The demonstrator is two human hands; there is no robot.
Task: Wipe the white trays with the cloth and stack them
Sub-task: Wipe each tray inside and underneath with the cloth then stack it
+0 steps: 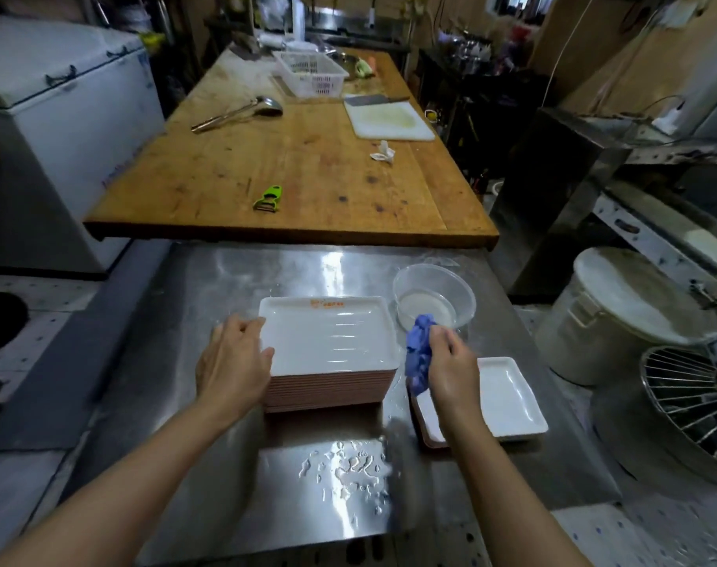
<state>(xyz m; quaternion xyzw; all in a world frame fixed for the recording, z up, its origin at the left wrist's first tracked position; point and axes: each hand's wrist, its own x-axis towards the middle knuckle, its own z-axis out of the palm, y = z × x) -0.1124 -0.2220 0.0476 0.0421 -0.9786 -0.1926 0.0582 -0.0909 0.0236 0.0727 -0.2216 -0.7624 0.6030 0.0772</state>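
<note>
A tall stack of white trays [328,341] stands on the wet steel surface [209,280], near the middle; the top tray faces up, with an orange mark at its far rim; the left hand [232,358] rests against the stack's left edge, its grip loosely spread, fingers [250,325] curled on the top tray's left rim and thumb along the near-left corner; the right hand [450,362] hovers just right of the stack, its grip pinching a bunched blue cloth [419,354], which hangs beside the stack's right edge; to the right lies a smaller pile of trays [512,403], the upper one white and facing up, partly hidden by the right wrist; a clear plastic bowl [433,296] holding some cloudy liquid sits just beyond the cloth, close to the stack's far-right corner; water drops [348,468] spot the surface on the near side of the stack; farther off, a wooden surface [291,165] carries a green peeler [268,197], a ladle [242,112] and a white cutting board [389,120]
</note>
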